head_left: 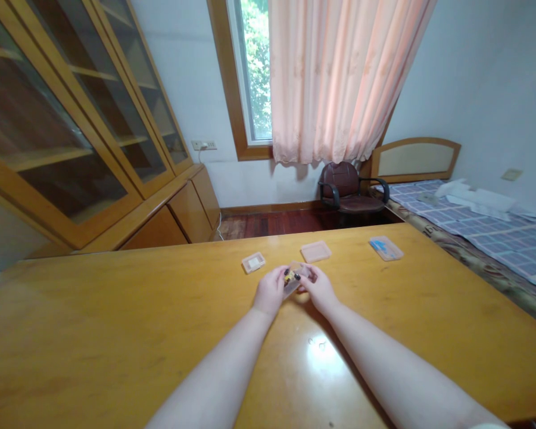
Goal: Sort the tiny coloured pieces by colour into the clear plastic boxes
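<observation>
Both hands hold a small translucent box [290, 289] above the wooden table [161, 322]. My left hand [270, 291] grips its left side, fingers closed on it. My right hand [318, 288] is closed around the right side. Small yellow and black pieces [290, 276] show in the box between the fingertips; their exact shape is too small to tell. Just behind the hands lies a flat pinkish tray or lid [316, 252]. A smaller pinkish box [253, 263] with a whitish item in it sits to the left. Farther right, another pinkish tray [393, 253] holds blue pieces [379, 245].
Beyond the table's far edge stands a dark red armchair [346, 187] under a pink curtain [335, 77]. A bed [486, 226] with a checked cover is at the right. Glass-doored wooden cabinets [136, 199] line the left side.
</observation>
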The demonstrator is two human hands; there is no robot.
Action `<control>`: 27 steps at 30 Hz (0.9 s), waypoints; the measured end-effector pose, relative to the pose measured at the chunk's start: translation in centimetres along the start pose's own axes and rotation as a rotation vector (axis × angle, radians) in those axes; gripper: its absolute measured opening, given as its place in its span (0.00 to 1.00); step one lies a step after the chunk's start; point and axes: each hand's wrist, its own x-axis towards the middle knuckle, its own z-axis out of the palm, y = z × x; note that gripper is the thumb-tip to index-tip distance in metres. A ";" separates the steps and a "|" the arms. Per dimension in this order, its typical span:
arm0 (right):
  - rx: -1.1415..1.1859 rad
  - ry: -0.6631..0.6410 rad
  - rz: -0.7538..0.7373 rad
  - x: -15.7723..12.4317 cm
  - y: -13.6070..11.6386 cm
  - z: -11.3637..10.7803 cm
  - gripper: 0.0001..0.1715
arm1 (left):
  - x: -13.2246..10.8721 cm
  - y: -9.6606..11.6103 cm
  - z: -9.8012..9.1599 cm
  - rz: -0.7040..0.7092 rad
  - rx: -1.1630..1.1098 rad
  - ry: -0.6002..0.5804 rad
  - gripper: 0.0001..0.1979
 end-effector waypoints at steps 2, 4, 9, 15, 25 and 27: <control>0.038 -0.009 -0.075 0.2 0.4 -0.3 0.28 | 0.0 -0.3 -0.2 0.021 0.035 -0.007 0.15; 0.058 -0.021 -0.144 0.4 0.6 -0.6 0.29 | 0.1 -0.6 -0.4 0.048 0.089 -0.017 0.15; 0.003 -0.045 -0.185 0.8 0.7 -1.5 0.30 | 0.4 -1.0 -0.6 0.054 0.148 -0.037 0.15; -0.078 -0.041 -0.237 1.0 0.5 -2.0 0.35 | 0.6 -1.1 -0.2 -0.019 0.060 -0.036 0.12; -0.184 -0.073 -0.284 0.7 0.3 -2.3 0.32 | 0.4 -2.9 0.8 -0.066 -0.116 -0.034 0.09; -0.213 -0.069 -0.286 0.6 0.0 -2.4 0.29 | 0.4 -2.9 0.8 -0.065 -0.104 -0.019 0.11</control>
